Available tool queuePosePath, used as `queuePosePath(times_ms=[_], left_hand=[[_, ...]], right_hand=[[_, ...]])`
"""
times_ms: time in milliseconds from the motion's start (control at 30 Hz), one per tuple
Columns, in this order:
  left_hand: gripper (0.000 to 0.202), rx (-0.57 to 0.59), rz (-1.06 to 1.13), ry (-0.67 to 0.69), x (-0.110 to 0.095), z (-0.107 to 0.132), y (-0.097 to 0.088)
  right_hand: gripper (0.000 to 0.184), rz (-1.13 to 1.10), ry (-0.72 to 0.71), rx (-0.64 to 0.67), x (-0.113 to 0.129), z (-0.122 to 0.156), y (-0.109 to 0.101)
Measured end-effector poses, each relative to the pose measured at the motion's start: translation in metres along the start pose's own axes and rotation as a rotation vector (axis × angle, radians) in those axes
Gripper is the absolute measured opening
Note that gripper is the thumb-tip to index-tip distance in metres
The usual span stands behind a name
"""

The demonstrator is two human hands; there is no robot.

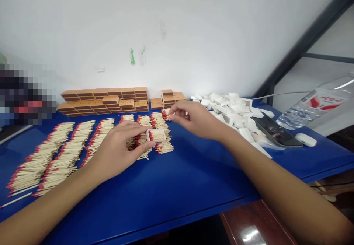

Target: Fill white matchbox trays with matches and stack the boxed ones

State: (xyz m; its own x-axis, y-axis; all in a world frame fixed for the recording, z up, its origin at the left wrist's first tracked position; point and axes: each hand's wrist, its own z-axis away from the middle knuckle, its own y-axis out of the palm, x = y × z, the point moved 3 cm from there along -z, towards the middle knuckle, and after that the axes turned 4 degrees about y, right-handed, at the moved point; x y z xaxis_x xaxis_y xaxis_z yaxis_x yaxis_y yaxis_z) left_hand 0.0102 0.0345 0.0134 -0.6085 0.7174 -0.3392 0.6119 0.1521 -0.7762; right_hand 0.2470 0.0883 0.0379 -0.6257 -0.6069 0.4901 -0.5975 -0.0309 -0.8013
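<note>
My left hand (118, 147) grips a small white matchbox tray (156, 140) between thumb and fingers at its left end. Red-headed matches (157, 135) lie inside that tray. Behind and under it, the rightmost row of loose matches (163, 146) rests on the blue table. My right hand (195, 118) is at the far end of this row, thumb and forefinger drawn together beside a few red heads. Whether a match is between those fingertips cannot be made out. Several more match rows (59, 156) stretch to the left, partly hidden behind my left hand.
Filled-looking brown matchboxes (107, 103) are stacked along the white wall. A heap of white trays (235, 108) lies at the right, beside a phone (276, 131), a white earbud case (305, 139) and a tilted water bottle (318, 99). The blue table's (166, 200) front edge runs below my arms.
</note>
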Motion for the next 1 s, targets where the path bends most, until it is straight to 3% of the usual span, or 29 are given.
queuePosePath(times_ms=[100,300,467,767,1000], left_hand=[[0.031,-0.007,-0.018,0.009,0.000,0.000,-0.001],[0.034,-0.031,-0.043,0.002,0.001,0.001,-0.002],[0.033,-0.029,-0.034,0.011,0.002,0.001,-0.002],[0.036,-0.039,-0.037,0.022,0.004,0.003,0.000],[0.038,-0.031,-0.040,-0.001,0.005,0.002,0.000]], right_hand=[[0.017,0.189,0.112,-0.051,-0.033,-0.005,-0.021],[0.010,0.164,0.279,0.165,-0.081,-0.005,-0.019],[0.010,0.177,0.306,0.238,-0.084,-0.004,-0.010],[0.017,0.143,0.261,0.275,-0.072,-0.002,-0.018],[0.022,0.168,0.320,0.264,-0.084,-0.003,-0.012]])
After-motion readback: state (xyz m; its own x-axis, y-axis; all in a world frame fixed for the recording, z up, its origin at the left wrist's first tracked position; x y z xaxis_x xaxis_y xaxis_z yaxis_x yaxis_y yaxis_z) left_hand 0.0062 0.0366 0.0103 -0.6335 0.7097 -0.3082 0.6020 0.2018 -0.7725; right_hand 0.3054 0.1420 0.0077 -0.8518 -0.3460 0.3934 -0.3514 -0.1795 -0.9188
